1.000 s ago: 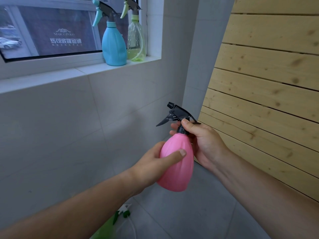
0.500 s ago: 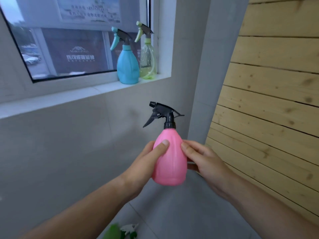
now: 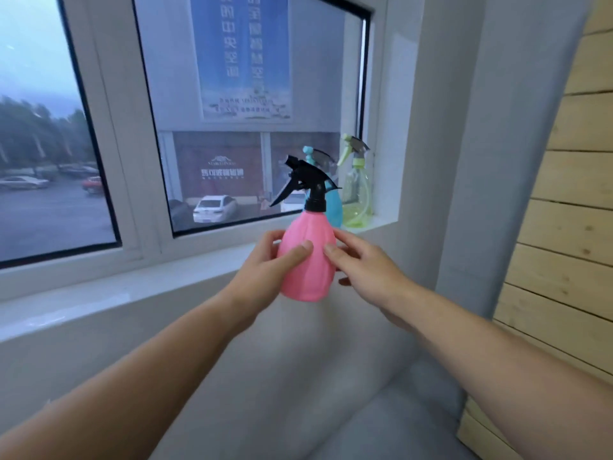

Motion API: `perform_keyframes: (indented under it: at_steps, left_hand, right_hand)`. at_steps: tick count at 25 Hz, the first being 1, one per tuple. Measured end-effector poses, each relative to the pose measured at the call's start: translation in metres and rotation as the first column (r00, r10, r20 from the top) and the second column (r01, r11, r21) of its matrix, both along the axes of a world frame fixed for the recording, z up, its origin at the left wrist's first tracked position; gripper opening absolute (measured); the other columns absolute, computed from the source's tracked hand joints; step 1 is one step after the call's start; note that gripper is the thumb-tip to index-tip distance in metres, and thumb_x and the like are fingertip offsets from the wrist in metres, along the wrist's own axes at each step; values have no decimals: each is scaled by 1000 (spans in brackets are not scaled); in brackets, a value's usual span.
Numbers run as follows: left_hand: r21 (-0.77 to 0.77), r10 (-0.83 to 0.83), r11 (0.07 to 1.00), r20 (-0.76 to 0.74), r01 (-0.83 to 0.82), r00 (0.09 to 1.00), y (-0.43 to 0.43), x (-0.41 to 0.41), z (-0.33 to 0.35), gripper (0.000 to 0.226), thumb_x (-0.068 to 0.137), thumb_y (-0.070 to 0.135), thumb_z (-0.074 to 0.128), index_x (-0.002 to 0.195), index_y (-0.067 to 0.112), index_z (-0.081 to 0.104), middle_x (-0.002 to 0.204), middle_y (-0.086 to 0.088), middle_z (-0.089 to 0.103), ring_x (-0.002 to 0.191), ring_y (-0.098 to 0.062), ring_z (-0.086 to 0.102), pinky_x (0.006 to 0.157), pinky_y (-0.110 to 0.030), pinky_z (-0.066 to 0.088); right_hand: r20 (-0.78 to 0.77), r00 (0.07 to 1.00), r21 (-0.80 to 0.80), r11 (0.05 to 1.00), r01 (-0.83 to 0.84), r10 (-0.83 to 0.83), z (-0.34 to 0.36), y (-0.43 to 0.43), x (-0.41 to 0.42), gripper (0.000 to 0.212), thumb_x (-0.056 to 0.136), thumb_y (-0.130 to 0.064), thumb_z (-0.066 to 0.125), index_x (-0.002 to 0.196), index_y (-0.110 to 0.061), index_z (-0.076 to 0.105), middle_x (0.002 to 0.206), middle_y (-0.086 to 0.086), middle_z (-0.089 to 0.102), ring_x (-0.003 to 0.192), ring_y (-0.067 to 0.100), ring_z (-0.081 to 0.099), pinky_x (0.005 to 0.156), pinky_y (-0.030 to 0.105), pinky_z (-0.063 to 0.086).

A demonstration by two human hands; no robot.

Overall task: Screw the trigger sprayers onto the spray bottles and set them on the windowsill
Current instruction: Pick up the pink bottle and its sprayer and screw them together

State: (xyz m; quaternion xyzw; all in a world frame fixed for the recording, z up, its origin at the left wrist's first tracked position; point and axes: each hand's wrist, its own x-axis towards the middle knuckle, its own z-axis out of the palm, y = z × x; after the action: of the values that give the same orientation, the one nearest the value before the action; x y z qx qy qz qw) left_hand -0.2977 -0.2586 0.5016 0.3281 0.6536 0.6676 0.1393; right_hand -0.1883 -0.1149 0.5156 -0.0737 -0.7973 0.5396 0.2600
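A pink spray bottle with a black trigger sprayer on its neck is held upright in the air, level with the white windowsill. My left hand grips its left side, thumb across the front. My right hand rests on its right side with fingers spread around it. Behind the pink bottle, at the sill's right end, stand a blue spray bottle, mostly hidden, and a clear green spray bottle, both with sprayers on.
A window with a white frame rises behind the sill. A grey wall corner and a pale wooden plank wall stand on the right. The grey tiled wall drops below the sill.
The pink bottle has risen from below the sill to sill height, closer to the window. My right hand left the sprayer and now holds the bottle's side. The view has tilted up.
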Motion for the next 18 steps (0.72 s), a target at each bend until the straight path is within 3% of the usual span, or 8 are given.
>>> perform_keyframes:
  at_steps: [2, 5, 7, 13, 18]
  left_hand:
    - [-11, 40, 999, -49, -41, 998, -2, -26, 18, 43, 96, 29, 68, 135, 21, 53, 113, 5, 69, 77, 4, 75, 56, -9, 54]
    - [-30, 118, 992, -46, -119, 992, -4, -53, 32, 51, 94, 34, 71, 140, 22, 53, 116, 1, 67, 93, -9, 71, 61, -16, 54]
    - [-43, 133, 990, -30, -135, 991, -1, -66, 33, 53, 94, 32, 72, 142, 18, 53, 120, -5, 67, 100, -17, 69, 68, -23, 55]
    - [-62, 186, 980, -28, -188, 982, 12, -95, 33, 51, 95, 26, 72, 142, 14, 56, 125, -17, 71, 111, -33, 70, 100, -50, 56]
    - [-72, 248, 965, -44, -251, 968, 23, -102, 35, 62, 93, 31, 73, 149, 16, 50, 134, -15, 66, 116, -32, 67, 103, -50, 54]
  right_hand:
    - [-16, 1000, 8, 1000, 4, -4, 17, -2, -32, 38, 96, -32, 56, 134, -31, 54, 104, -8, 71, 86, -4, 68, 67, 10, 49]
    - [0, 999, -1, 999, 51, -51, 29, -7, -71, 44, 95, -34, 56, 137, -23, 48, 120, 3, 70, 99, 15, 69, 79, 26, 54]
    - [4, 997, 0, 997, 78, -78, 29, -8, -89, 36, 95, -33, 56, 128, -19, 52, 120, 6, 70, 99, 20, 69, 85, 35, 56]
    - [-24, 993, 18, 993, 114, -114, 25, -3, -121, 36, 95, -27, 57, 129, -17, 55, 119, 11, 68, 103, 25, 67, 87, 36, 55]
    - [-21, 990, 86, 986, 144, -143, 23, 3, -131, 39, 96, -26, 55, 134, -20, 54, 121, 9, 68, 105, 23, 66, 92, 37, 53]
